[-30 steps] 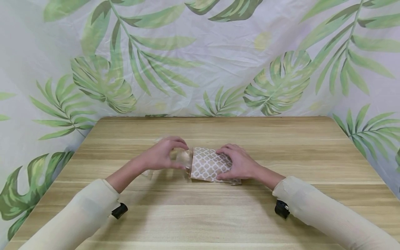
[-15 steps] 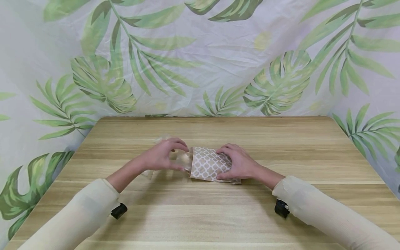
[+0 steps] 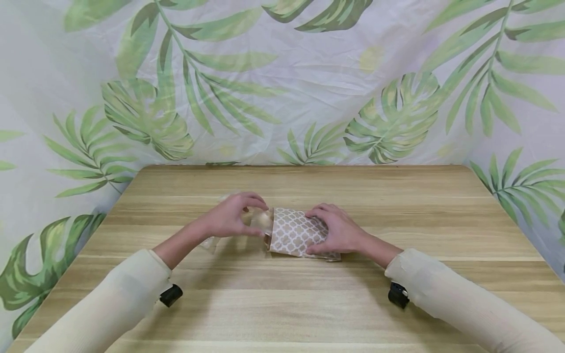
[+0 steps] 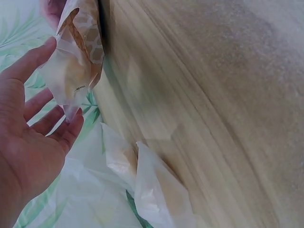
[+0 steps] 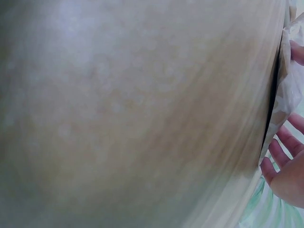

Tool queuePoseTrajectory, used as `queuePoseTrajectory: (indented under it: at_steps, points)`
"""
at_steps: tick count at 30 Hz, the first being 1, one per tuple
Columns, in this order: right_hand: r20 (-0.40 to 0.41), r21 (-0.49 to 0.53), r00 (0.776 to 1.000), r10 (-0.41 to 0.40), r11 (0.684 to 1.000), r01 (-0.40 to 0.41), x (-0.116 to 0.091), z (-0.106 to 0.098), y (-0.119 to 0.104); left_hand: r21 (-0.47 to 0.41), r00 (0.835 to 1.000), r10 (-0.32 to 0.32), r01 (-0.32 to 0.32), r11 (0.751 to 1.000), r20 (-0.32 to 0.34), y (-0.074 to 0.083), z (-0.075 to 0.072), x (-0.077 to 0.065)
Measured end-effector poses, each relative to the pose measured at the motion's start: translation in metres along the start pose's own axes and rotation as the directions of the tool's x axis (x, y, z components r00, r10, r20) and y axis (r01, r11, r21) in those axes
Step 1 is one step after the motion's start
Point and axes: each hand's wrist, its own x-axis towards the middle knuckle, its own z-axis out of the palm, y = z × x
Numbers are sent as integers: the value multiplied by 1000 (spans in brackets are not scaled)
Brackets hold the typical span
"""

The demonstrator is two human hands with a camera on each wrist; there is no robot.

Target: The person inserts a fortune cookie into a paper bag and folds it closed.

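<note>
A tan paper bag [image 3: 291, 233] with a white lattice print lies on its side on the table, its mouth toward the left. My right hand [image 3: 337, 230] grips the bag's closed end, thumb on the near edge and fingers on the far one. At the mouth, my left hand [image 3: 231, 218] holds a translucent packet [image 4: 73, 80] with something pale yellow inside, between thumb and fingers. Part of that packet sits within the bag's opening, where brown contents or lining show. The right wrist view catches only the bag's edge [image 5: 282, 107] and my curved fingers.
Two more translucent packets, one nearer [image 4: 164, 194] and one beyond it [image 4: 118, 156], lie on the wooden table [image 3: 282, 304] left of the bag, mostly behind my left hand in the head view. A leaf-printed cloth [image 3: 309, 98] hangs behind the table.
My left hand has shifted slightly right and up at the bag's mouth, the translucent packet still in its fingers. The right hand and the bag stay in place.
</note>
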Motion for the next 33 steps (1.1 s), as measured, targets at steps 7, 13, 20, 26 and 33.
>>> queuePoseTrajectory:
  at_steps: [7,13,20,26,33]
  points:
    - [0,4,1000,-3,1000,3,0,0,-1,-39,1000,18,-18,999,7,-2,9,2]
    - [2,7,1000,-1,1000,1,0,0,-1,-41,1000,24,-24,999,-12,-1,12,4]
    - [4,6,1000,5,1000,-5,0,-1,-1,-31,1000,16,-16,999,-24,1,7,6]
    - [4,6,1000,7,1000,-7,0,0,0,-52,1000,12,-13,999,-19,3,9,7]
    - [4,5,1000,8,1000,-9,0,1,1,24,1000,20,-20,1000,-4,4,9,6]
